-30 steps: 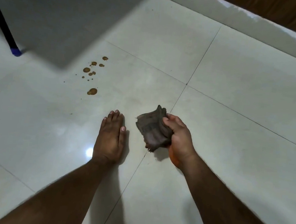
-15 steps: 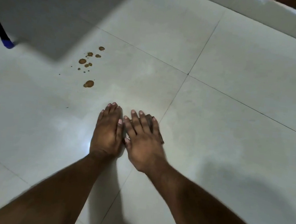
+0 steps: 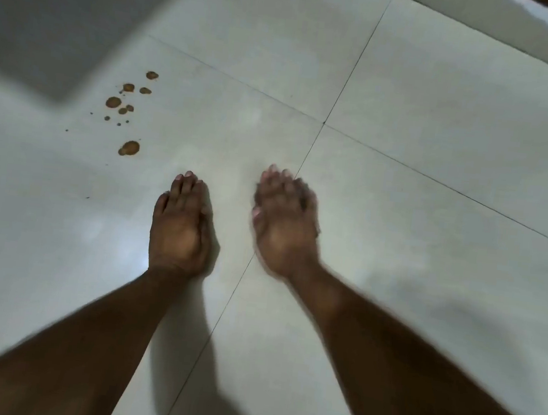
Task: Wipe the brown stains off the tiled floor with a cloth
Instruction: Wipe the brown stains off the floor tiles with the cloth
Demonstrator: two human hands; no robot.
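Brown round stains point(image 3: 128, 148), glossy pale tiled floor point(image 3: 445, 107), flat left hand point(image 3: 179, 227)

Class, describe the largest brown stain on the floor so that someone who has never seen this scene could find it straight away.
Start at the pale glossy tiled floor and find the scatter of brown stains on the tile left of the long grout line, beside the grey shadow. The largest brown stain lies apart from the others, nearest the flat left hand, and it is a double-lobed blot, not a round drop.
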